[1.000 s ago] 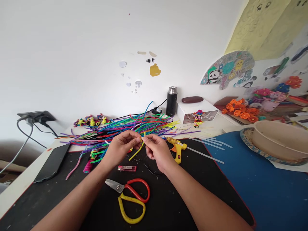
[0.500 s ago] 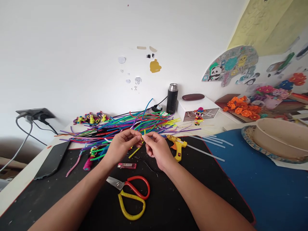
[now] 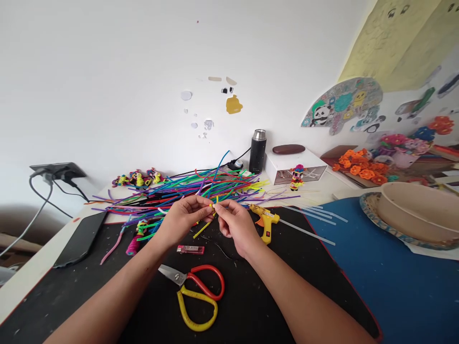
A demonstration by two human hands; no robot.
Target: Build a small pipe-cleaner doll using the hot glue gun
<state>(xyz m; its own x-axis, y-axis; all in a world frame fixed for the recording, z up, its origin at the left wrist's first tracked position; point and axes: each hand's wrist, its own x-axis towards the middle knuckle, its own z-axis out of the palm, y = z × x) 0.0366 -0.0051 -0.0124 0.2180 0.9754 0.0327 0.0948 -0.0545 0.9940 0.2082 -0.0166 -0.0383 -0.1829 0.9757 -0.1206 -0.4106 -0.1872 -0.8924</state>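
Above the black mat, my left hand [image 3: 184,217] and my right hand [image 3: 234,222] meet fingertip to fingertip. Both pinch a yellow pipe cleaner [image 3: 203,230]; one end slants down to the left and a short tip sticks up between the fingers. The part inside the pinch is mostly hidden. Just right of my right hand lies a yellow hot glue gun [image 3: 266,220] with a clear glue stick in its back. A pink lighter [image 3: 191,250] rests below my hands, and scissors [image 3: 195,296] with red and yellow handles lie nearer to me.
Behind my hands spreads a heap of coloured pipe cleaners [image 3: 186,188]. A phone [image 3: 81,239] lies at the left, near a small pipe-cleaner figure [image 3: 136,237]. A black thermos [image 3: 257,152], a white box [image 3: 299,165] and another figure [image 3: 297,177] stand behind. A round basin [image 3: 419,205] sits right.
The whole view has shifted slightly, so everything sits a little lower. My hands keep the same pinch on the yellow pipe cleaner, with only small finger movement.
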